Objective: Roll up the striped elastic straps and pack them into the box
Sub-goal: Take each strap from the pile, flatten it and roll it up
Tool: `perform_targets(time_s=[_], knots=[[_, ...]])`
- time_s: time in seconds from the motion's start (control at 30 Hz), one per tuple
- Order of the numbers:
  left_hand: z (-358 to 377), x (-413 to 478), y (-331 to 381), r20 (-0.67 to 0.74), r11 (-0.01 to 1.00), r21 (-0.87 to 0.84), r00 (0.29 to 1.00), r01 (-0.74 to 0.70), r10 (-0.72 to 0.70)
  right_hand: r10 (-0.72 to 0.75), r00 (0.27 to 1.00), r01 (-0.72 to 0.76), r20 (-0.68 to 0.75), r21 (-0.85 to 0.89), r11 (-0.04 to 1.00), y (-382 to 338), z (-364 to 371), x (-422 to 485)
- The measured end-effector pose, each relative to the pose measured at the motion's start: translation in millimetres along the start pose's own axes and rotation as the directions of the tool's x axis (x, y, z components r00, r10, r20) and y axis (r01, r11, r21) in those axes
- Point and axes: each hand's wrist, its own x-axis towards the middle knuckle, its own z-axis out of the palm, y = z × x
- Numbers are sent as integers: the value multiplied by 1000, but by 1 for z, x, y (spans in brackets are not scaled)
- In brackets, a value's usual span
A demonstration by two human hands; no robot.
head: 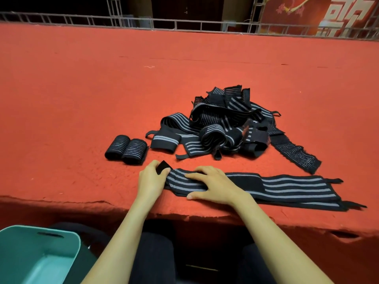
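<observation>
A black elastic strap with grey stripes (287,189) lies stretched along the front of the red surface. My left hand (150,179) pinches the strap's black end tab at its left end. My right hand (213,186) rests flat on the strap just to the right, fingers straight. Two rolled straps (127,149) lie side by side behind my left hand. A tangled pile of unrolled straps (223,126) sits further back, to the right. A teal box (39,257) stands below the surface's edge at the lower left, with nothing visible in the part of its inside that shows.
The red carpeted surface (102,89) stretches far back to a metal railing (184,23). Its worn front edge runs just below my hands. My dark-clothed legs are under the edge. A red banner with white characters hangs at the top right.
</observation>
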Motion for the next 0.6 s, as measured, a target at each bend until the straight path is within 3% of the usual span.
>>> perform_targets(time_s=[0.33, 0.47, 0.6], knots=[[-2, -3, -4, -16, 999, 41, 999, -28, 29, -17, 999, 17, -50, -13, 1000, 11, 5, -12], [-7, -4, -20, -88, 984, 178, 996, -7, 23, -20, 1000, 20, -5, -29, 999, 10, 6, -12], [-8, -9, -27, -41, 925, 348, 988, 152, -146, -28, 1000, 28, 0, -9, 1000, 6, 5, -10]])
